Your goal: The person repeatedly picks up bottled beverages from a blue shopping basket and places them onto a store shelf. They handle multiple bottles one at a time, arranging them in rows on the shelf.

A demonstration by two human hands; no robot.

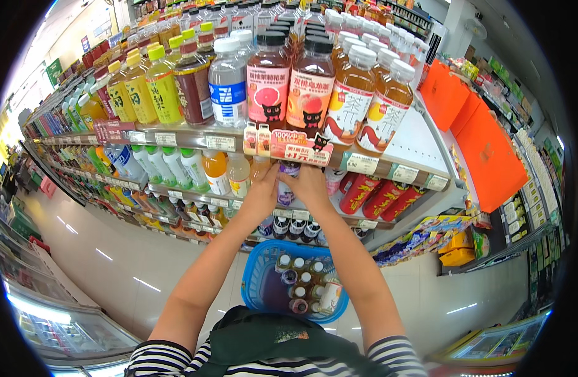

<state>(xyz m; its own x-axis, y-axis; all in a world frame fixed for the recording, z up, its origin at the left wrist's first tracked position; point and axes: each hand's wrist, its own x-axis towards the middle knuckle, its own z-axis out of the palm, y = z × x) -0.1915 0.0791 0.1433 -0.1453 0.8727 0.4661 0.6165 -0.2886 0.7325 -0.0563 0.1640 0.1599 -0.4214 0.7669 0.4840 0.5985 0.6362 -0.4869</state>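
Observation:
A purple-labelled drink bottle [287, 188] stands on the second shelf, between my two hands. My right hand [310, 186] has its thumb across the front of this bottle, with the other fingers hidden under the upper shelf's edge. On its other side is my left hand [264, 191], close against it; those fingertips are hidden too. An orange drink bottle [260, 168] shows just behind my left hand. Right of my right hand, a pink-patterned bottle [333, 181] is partly covered. Below my forearms, a blue plastic basket [258, 257] holds several capped bottles [305, 278], most upright and one leaning.
Tea bottles [310, 89] crowd the top shelf [185, 136], whose edge carries a projecting promotional sign [289, 146] above my hands. Red cans [359, 193] stand right on the second shelf. Orange-red sheets [487, 155] hang at the shelf end. A glass-fronted freezer [58, 301] is at lower left.

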